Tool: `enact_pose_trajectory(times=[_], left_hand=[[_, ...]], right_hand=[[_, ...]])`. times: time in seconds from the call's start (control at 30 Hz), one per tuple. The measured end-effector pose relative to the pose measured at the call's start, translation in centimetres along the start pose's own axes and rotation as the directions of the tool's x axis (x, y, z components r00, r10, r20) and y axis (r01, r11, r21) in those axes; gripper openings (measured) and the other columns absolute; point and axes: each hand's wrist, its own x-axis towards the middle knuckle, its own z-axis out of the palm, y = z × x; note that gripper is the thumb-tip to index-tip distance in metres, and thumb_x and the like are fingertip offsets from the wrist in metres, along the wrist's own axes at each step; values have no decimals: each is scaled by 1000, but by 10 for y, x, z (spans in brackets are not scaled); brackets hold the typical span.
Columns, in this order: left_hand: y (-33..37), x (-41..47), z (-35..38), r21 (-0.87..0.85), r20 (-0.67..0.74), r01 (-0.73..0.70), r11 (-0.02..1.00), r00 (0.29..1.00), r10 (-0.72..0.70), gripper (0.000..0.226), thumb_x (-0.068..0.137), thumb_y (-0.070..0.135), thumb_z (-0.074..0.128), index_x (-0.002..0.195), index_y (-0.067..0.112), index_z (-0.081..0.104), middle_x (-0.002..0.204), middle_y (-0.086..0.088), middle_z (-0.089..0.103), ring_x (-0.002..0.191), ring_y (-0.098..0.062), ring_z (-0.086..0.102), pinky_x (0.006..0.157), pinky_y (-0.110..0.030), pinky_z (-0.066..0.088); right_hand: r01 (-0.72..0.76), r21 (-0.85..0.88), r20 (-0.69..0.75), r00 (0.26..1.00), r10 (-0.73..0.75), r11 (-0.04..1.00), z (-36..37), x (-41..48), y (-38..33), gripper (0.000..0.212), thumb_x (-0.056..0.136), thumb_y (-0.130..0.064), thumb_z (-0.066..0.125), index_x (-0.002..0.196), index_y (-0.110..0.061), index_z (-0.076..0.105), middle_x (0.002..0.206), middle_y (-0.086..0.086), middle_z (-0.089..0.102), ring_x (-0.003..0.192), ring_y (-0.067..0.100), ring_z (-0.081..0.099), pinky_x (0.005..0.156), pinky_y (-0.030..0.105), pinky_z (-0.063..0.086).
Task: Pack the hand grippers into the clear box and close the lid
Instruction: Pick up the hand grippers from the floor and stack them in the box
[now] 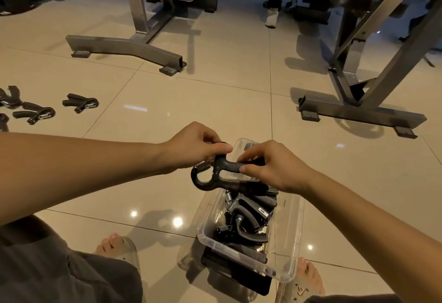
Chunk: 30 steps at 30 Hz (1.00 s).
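A black hand gripper (216, 173) with a steel spring hangs over the far left edge of the clear box (295, 238). My left hand (193, 146) pinches its top near the spring. My right hand (272, 166) holds its upper handle over the box. Several black hand grippers (248, 214) lie packed inside the box on the tiled floor. More loose hand grippers (80, 103) lie on the floor at the far left. A black flat piece (236, 276) shows under the box's near end; I cannot tell if it is the lid.
Steel bench frames stand ahead: one foot bar (124, 50) at the back left, another (363, 113) at the right. Another person's white shoe (272, 17) is at the back. My bare feet (112, 245) flank the box.
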Motion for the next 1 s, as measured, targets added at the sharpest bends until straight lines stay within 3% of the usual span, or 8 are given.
enact_pose_trajectory(times=[0.1, 0.23, 0.47, 0.57, 0.67, 0.77, 0.9, 1.0], left_hand=[[-1, 2, 0, -53, 9, 132, 990, 991, -132, 40, 87, 38, 76, 80, -1, 74, 60, -4, 60, 53, -9, 51, 52, -17, 40], [-4, 8, -6, -126, 57, 217, 968, 976, -211, 55, 86, 43, 76, 92, -12, 71, 73, -13, 60, 67, -18, 51, 59, -23, 40], [-5, 20, -1, -145, 133, 162, 976, 981, -143, 26, 93, 31, 70, 102, 7, 75, 83, -4, 75, 70, -13, 66, 71, -28, 51], [-21, 25, 5, 94, 158, 48, 994, 985, -63, 28, 93, 32, 70, 116, 16, 69, 101, -3, 75, 89, -16, 71, 84, -33, 54], [-40, 24, 16, 460, 271, -125, 879, 962, -6, 57, 87, 49, 72, 136, 23, 57, 124, 4, 66, 106, -11, 64, 93, -32, 51], [-59, 20, 33, 654, 420, -304, 693, 908, 2, 89, 81, 63, 70, 153, 24, 37, 148, 2, 47, 131, -16, 48, 105, -32, 43], [-75, 21, 52, 732, 570, -496, 467, 821, -23, 115, 75, 72, 69, 160, 16, 16, 168, -5, 13, 151, -24, 19, 121, -36, 20], [-85, 28, 56, 722, 586, -531, 444, 810, 14, 124, 72, 79, 65, 161, 12, 10, 169, -7, 4, 154, -24, 9, 125, -38, 10]], right_hand=[[125, -271, -11, 991, -133, 955, 5, -4, -4, 48, 82, -57, 70, 118, -25, 71, 106, -10, 61, 95, 8, 56, 81, 33, 51], [206, -473, 6, 973, -230, 857, 11, -9, -7, 67, 78, -67, 68, 132, -28, 58, 118, -8, 56, 108, 11, 49, 92, 31, 44], [131, -551, -36, 983, -181, 824, 8, -11, 7, 62, 84, -56, 68, 137, -26, 52, 130, -7, 53, 117, 15, 47, 88, 31, 49], [51, -527, -51, 995, -91, 848, 8, -11, 30, 63, 85, -54, 69, 138, -25, 51, 130, -7, 53, 117, 16, 47, 90, 32, 48], [-44, -485, -83, 997, 4, 873, 12, -9, 55, 59, 84, -52, 71, 132, -23, 55, 123, -5, 55, 112, 16, 50, 90, 33, 48], [-157, -430, -110, 987, 121, 889, 20, 0, 80, 54, 80, -53, 74, 123, -22, 61, 116, -3, 58, 108, 19, 53, 88, 35, 49], [-288, -370, -114, 958, 264, 883, 39, 15, 110, 50, 78, -53, 77, 114, -20, 62, 109, 0, 58, 104, 23, 57, 85, 39, 52], [-338, -369, -83, 940, 331, 866, 65, 25, 130, 56, 81, -50, 77, 123, -18, 59, 119, 3, 57, 110, 25, 56, 86, 38, 51]])
